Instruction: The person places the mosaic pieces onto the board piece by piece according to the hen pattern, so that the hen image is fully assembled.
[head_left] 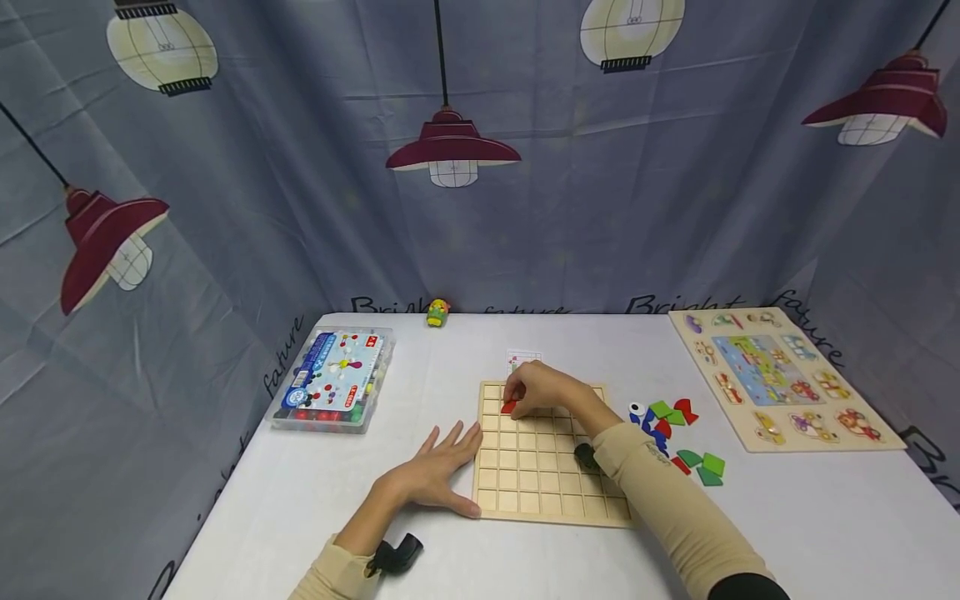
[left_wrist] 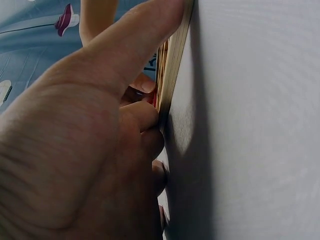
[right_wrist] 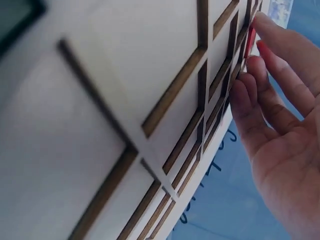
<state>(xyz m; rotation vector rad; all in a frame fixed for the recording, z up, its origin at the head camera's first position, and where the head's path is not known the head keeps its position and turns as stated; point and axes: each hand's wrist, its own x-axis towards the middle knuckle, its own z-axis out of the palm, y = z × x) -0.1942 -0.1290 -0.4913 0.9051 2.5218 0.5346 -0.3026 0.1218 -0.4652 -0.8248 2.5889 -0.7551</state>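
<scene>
A wooden grid board (head_left: 528, 481) with square compartments lies flat on the white table. My right hand (head_left: 543, 387) is over its far left part and pinches a small flat red piece (head_left: 509, 407) at the grid. In the right wrist view the red piece (right_wrist: 250, 42) shows between the fingertips, close to the board's surface. Along the board's left edge my left hand (head_left: 437, 472) rests with spread fingers, its thumb (left_wrist: 145, 25) touching the edge in the left wrist view. Part of the board is hidden under the right forearm.
Loose red, green and blue pieces (head_left: 710, 464) lie right of the board. Behind it is a small printed card (head_left: 522, 358). A clear plastic box (head_left: 333, 379) stands left, a small toy figure (head_left: 437, 312) at the back, and a wooden picture puzzle (head_left: 780, 375) at right.
</scene>
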